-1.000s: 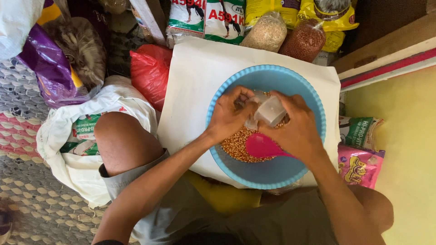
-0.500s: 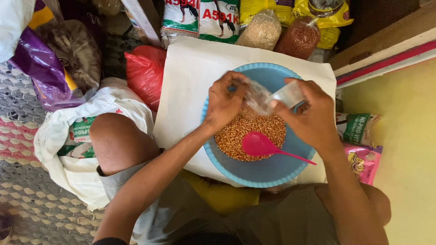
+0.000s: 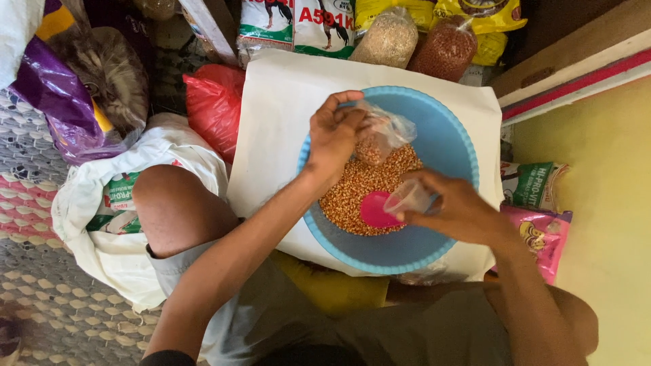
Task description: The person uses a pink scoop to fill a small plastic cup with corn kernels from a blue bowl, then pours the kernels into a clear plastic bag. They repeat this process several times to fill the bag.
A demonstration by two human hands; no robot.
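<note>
Head view shows our fingers first: the left hand (image 3: pixel 333 139) pinches shut the mouth of a small clear plastic bag (image 3: pixel 380 139), thumb and fingers bunched tight on the film, while the right hand (image 3: pixel 456 210) curls its fingers loosely around a small clear plastic cup (image 3: pixel 407 198). We see the bag partly filled with grain, its long axis slanting from the pinched mouth at upper left down to the heavy end at lower right, hanging just above the grain heap. The cup lies tilted, its open mouth pointing left toward a pink scoop (image 3: pixel 375 210) that rests on the corn kernels (image 3: pixel 363 186) inside the blue basin (image 3: pixel 441 139). Half a second ago both our hands met over the bag higher in the basin; now the right hand has dropped low with the cup, and the left holds the bag alone. The basin sits on a white sack (image 3: pixel 278 122).
</note>
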